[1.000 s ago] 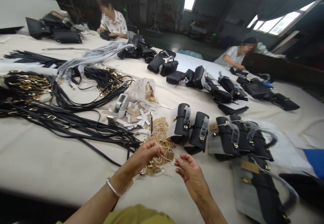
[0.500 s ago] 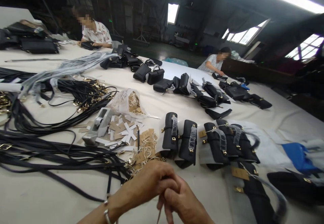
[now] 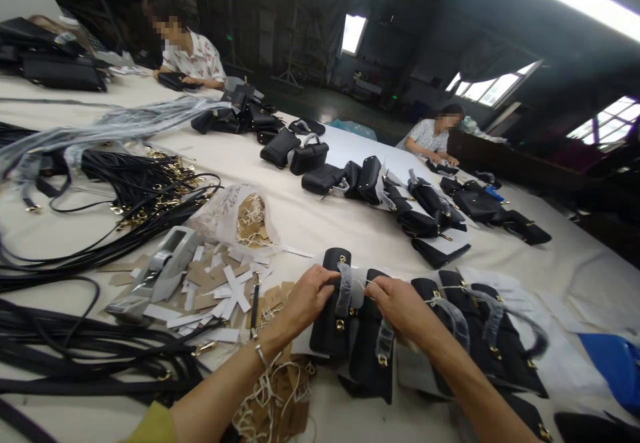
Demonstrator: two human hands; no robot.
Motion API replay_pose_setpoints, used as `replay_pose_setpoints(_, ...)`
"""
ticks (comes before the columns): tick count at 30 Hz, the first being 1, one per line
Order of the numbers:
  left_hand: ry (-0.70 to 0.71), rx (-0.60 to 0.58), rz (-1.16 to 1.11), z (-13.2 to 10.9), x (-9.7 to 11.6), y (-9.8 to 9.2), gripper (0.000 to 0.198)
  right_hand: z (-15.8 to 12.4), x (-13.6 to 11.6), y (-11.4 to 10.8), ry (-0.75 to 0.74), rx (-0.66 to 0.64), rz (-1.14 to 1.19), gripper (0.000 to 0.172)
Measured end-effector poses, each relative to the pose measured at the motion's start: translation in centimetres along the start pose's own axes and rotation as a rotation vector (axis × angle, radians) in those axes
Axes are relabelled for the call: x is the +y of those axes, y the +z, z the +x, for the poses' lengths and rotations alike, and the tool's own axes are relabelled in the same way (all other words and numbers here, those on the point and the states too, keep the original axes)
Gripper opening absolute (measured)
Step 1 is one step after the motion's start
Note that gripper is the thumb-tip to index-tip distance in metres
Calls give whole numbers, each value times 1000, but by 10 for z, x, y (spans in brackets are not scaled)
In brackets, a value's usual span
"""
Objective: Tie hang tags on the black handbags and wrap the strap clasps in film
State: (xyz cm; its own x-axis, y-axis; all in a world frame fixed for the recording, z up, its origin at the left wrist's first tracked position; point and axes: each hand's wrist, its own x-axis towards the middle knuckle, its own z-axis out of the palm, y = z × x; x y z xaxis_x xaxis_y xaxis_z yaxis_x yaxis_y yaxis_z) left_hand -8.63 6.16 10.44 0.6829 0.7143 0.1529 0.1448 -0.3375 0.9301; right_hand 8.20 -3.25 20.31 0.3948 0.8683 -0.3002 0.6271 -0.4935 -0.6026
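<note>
Black handbag [image 3: 326, 319] is now the place of both hands: half a second ago they were joined together nearer to the person, and now they are apart, at the two sides of its plastic-wrapped handle [image 3: 344, 291]. Left of this handle, the left hand [image 3: 309, 296] is curled, its forefinger touching or almost touching the wrapping; whether it grips something, I cannot tell. Right of the handle, the right hand [image 3: 399, 306] pinches a thin white cord [image 3: 369, 282]. This change means, I judge, that the cord is now being worked at the handle. Just right of the handbag lies a second bag [image 3: 367, 363], partly under the right hand. Left of the handbag is a tape dispenser [image 3: 170, 263]; brown tags [image 3: 295, 393] are heaped nearer to the person than it.
</note>
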Motion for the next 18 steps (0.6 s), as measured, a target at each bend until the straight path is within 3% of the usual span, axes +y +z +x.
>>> replay_pose_setpoints(4, 29, -3, -34, 15, -10, 16, 22, 46, 4, 15, 6, -251, 40, 27)
replay_pose_setpoints(9, -47, -1, -72, 18, -19, 19, 12, 59, 10, 24, 38, -522, 191, 26)
replay_pose_setpoints(14, -148, 21, -99, 17, -14, 6, 16, 63, 19, 15, 91, -588, 271, 27)
replay_pose_setpoints(18, -278, 6, -496, 16, -6, -3, 14, 62, 19, 3, 38, -550, 225, 14)
